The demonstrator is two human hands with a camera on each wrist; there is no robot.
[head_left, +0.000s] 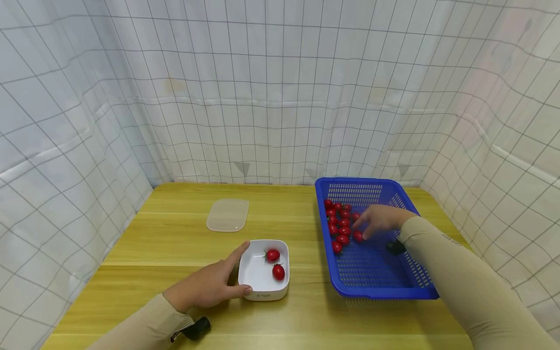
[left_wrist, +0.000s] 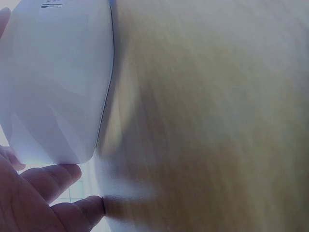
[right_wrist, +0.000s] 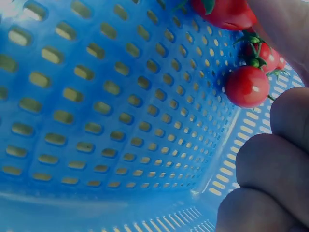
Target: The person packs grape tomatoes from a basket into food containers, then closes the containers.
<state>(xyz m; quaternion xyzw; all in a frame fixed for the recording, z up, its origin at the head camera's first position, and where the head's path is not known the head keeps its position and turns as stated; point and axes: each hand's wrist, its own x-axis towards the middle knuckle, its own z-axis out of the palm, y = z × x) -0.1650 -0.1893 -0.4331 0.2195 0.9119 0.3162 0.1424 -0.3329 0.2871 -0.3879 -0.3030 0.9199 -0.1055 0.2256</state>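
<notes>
A square white container [head_left: 255, 278] stands on the table with two cherry tomatoes [head_left: 278, 272] inside. My left hand [head_left: 210, 284] holds it at its left side, thumb along the near wall and fingers round the far one. In the left wrist view, fingers [left_wrist: 53, 179] lie against the white wall. Over on the right, my right hand [head_left: 381, 218] reaches down into a blue basket [head_left: 376, 292], thumb and fingers apart. A cherry tomato [head_left: 358, 236] lies right at its thumb tip. In the right wrist view, a large red tomato [right_wrist: 224, 13] overlaps the thumb's edge.
Several more cherry tomatoes [head_left: 343, 223] cluster along the basket's left side. A flat translucent lid [head_left: 228, 215] rests on the wooden table [head_left: 175, 243] behind the container. White grid-patterned curtains [head_left: 280, 97] surround the table at the back and both sides.
</notes>
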